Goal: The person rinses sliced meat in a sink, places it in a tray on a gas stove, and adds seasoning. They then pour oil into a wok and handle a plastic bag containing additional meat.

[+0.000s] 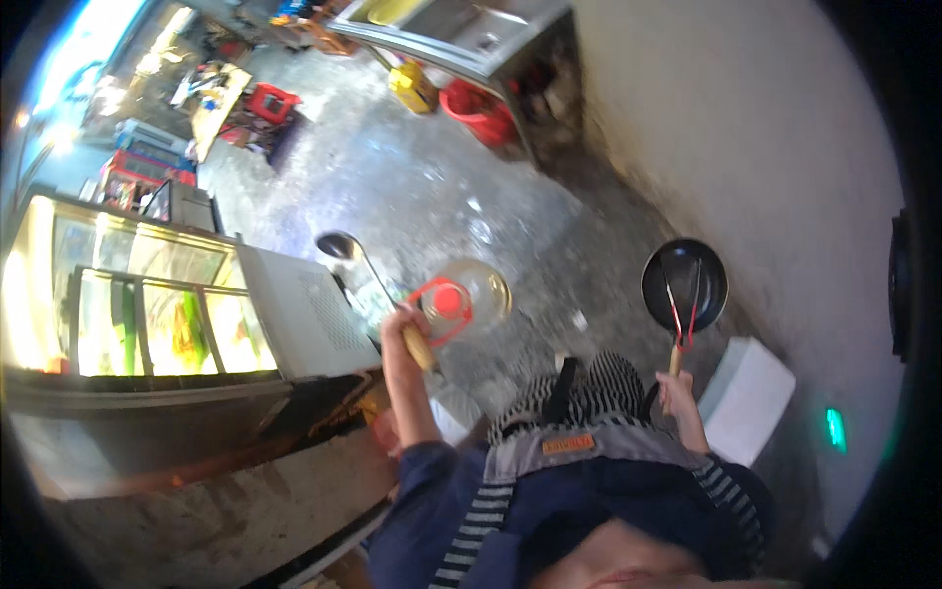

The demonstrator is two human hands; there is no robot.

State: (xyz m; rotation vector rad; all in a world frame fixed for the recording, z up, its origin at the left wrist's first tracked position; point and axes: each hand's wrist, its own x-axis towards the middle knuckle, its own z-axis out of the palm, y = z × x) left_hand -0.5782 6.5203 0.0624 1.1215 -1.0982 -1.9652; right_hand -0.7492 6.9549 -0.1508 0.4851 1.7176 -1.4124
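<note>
My left hand (403,324) grips a ladle (377,276) by its wooden handle, with the metal bowl pointing away from me. Right beside these fingers is a clear round plastic jug (487,294) with a red cap and a red loop handle. The loop meets my hand, but I cannot tell whether a finger is hooked through it. On the other side, my right hand (675,389) holds a small black frying pan (688,302) by its wooden handle. Red-handled metal tongs (686,324) lie across the pan, their joined end over its handle.
A lit glass display cabinet (169,309) stands at left. White foam box (747,397) sits by the wall (743,147) at right. Ahead are a metal sink (478,33), a red bucket (478,110), a yellow container (412,86) and a red stool (274,103) on the concrete floor (353,169).
</note>
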